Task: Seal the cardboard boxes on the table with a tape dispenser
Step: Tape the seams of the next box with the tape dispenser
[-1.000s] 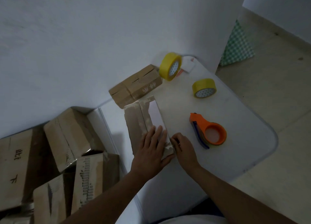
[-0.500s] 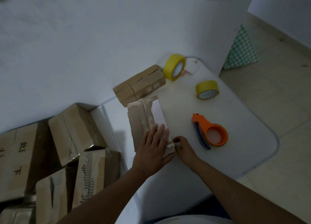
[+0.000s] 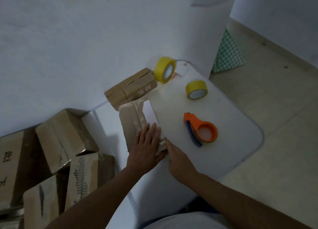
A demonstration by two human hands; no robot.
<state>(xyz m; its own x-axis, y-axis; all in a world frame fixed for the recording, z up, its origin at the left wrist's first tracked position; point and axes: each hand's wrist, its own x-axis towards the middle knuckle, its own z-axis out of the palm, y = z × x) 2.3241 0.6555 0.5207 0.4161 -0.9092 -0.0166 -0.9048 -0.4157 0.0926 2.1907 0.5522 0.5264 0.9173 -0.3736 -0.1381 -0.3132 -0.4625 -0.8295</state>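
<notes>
A small cardboard box [image 3: 136, 120] lies on the white table [image 3: 228, 125], its top flaps closed and shiny with old tape. My left hand [image 3: 146, 146] presses flat on the near end of its top, fingers straight. My right hand [image 3: 177, 158] touches the box's near right corner; its fingertips are hidden behind the corner. The orange tape dispenser [image 3: 201, 128] lies on the table to the right of the box, untouched. A second cardboard box [image 3: 130, 89] rests against the wall behind the first.
Two yellow tape rolls sit at the back of the table, one upright [image 3: 164, 69] and one flat [image 3: 197, 90]. Several cardboard boxes [image 3: 58, 142] are piled on the floor to the left. The table's rounded edge [image 3: 258, 142] drops to tiled floor on the right.
My right hand has slid from beside the box's right edge down to its near right corner. The left hand stays pressed on the box top.
</notes>
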